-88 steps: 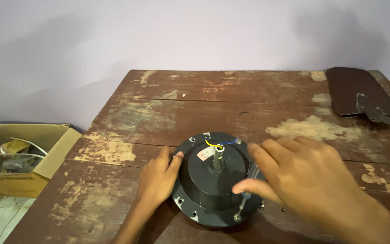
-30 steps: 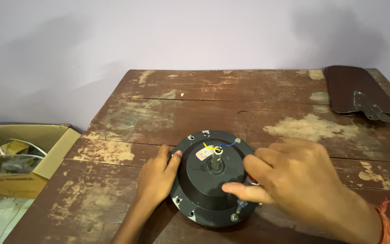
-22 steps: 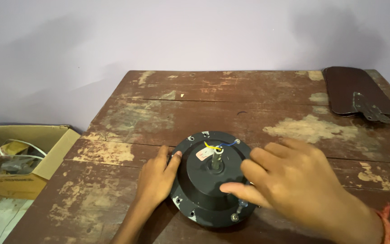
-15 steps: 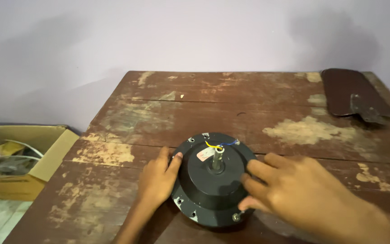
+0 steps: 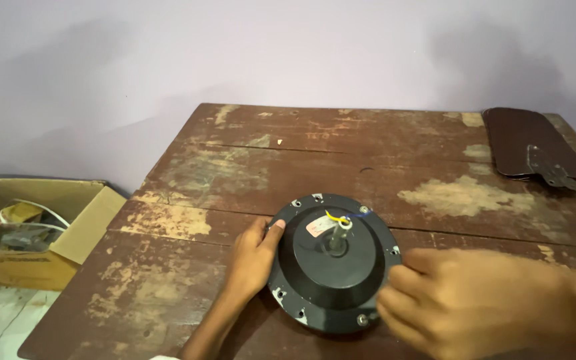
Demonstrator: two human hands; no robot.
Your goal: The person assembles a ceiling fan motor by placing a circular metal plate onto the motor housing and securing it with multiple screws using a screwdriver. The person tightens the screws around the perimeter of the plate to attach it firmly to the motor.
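Observation:
A round black fan motor [image 5: 315, 273] lies flat on a worn wooden table [image 5: 301, 153], its short shaft [image 5: 339, 235] pointing up beside a pale sticker and a yellow wire. My left hand [image 5: 251, 260] presses against the motor's left rim, thumb lying on the flange. My right hand [image 5: 475, 303] is at the motor's lower right edge with its fingers curled, fingertips touching the rim near a screw [image 5: 362, 320]. Whether those fingers pinch anything is hidden.
Dark brown fan blades [image 5: 535, 143] are stacked at the table's far right corner, metal brackets toward me. An open cardboard box [image 5: 81, 220] with wires and clutter stands on the floor to the left. A plain wall runs behind the table.
My right hand has slid off the top of the motor, down and to the right, uncovering the shaft and the right rim. My left hand and the motor have stayed put.

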